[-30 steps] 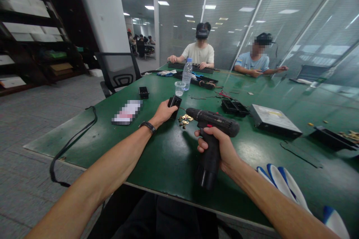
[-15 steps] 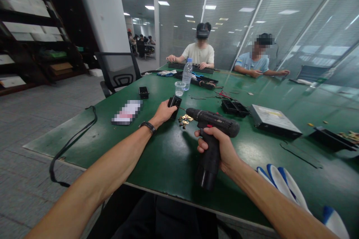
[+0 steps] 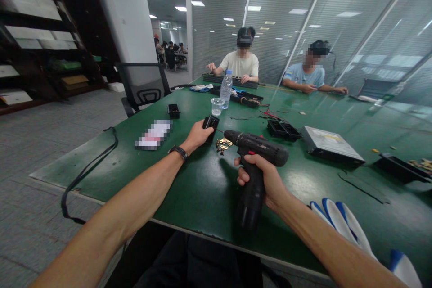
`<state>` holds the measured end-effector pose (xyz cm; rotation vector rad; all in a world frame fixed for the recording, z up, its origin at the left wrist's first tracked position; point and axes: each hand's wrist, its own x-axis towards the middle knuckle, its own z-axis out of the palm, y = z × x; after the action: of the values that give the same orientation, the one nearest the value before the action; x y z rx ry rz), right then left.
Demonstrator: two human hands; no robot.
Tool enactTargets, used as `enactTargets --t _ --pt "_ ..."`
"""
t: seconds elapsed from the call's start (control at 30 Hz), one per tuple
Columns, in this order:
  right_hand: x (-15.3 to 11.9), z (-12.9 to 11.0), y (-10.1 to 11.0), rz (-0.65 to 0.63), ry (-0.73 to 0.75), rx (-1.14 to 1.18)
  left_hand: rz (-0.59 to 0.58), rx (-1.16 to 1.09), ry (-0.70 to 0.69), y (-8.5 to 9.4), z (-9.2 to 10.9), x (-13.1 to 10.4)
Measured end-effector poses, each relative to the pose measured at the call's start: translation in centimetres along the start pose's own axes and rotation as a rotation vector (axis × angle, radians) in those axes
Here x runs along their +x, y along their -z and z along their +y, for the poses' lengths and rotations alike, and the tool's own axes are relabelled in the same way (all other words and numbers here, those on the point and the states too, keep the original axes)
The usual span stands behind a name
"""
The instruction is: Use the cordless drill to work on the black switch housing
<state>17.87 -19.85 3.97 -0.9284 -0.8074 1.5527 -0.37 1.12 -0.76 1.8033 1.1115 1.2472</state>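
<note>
My left hand [image 3: 200, 134] is wrapped round a small black block-shaped part [image 3: 212, 122] held up over the green table [image 3: 199, 193]. In my right hand [image 3: 261, 173] is a black cordless drill [image 3: 258, 146], a finger at its red trigger. The drill points left, and its thin bit reaches the black part near my left thumb; whether it touches a screw is too small to tell. Just below the bit lie small brass plates [image 3: 224, 147] and dark screws on the table.
Behind the hands stand a plastic cup [image 3: 217, 106] and a water bottle [image 3: 226, 90]. A phone [image 3: 153, 135] lies left. To the right are black trays [image 3: 283, 129], a metal drive box [image 3: 332, 145] and blue-white gloves [image 3: 344, 220]. Two people sit across the table.
My hands, the black part and the drill hold nearly the same pose. The whole view has shifted very slightly. A hand of the person across at the back has moved a little.
</note>
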Motion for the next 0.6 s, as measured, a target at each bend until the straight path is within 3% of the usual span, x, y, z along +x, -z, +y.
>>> enactTargets --t 0.6 --pt "0.14 0.13 0.17 -0.015 0.029 -0.006 -0.002 0.013 0.01 0.06 0.39 -0.22"
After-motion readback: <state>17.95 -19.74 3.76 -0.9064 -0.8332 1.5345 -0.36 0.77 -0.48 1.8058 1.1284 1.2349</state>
